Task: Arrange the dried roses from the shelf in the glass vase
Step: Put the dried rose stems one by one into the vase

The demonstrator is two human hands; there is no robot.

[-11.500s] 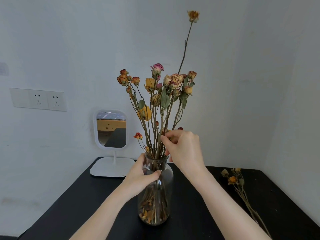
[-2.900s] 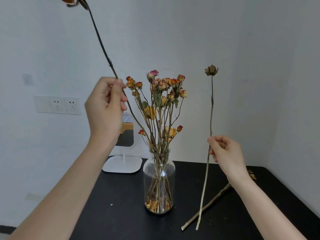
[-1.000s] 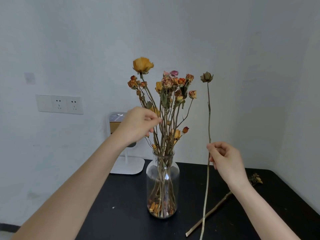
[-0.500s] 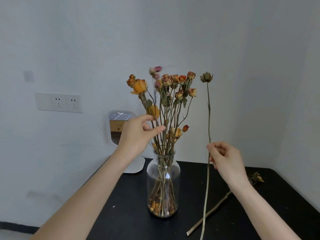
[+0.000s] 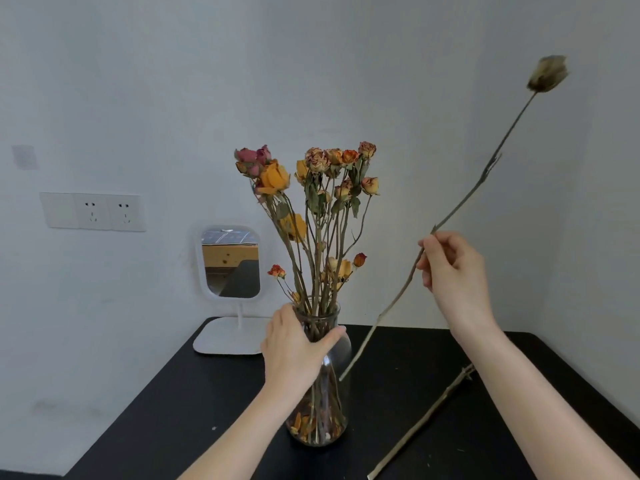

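A clear glass vase (image 5: 325, 403) stands on the black table (image 5: 194, 403), filled with several dried roses (image 5: 322, 188) in orange, pink and yellow. My left hand (image 5: 294, 351) grips the vase's neck from the left. My right hand (image 5: 453, 271) pinches a long bare-stemmed dried rose (image 5: 485, 171), lifted and tilted up to the right; its brown bud is near the top right and its lower end hangs beside the vase's right shoulder. Another stem (image 5: 422, 420) lies on the table under my right forearm.
A small white standing mirror (image 5: 230, 261) is behind the vase on the left, against the wall. Wall sockets (image 5: 93, 211) sit further left. The table meets white walls at the back and at the right.
My left hand let go of the orange rose, now in the vase, and dropped to the vase's neck. My right hand rose and tilted its stem from upright to slanting right.
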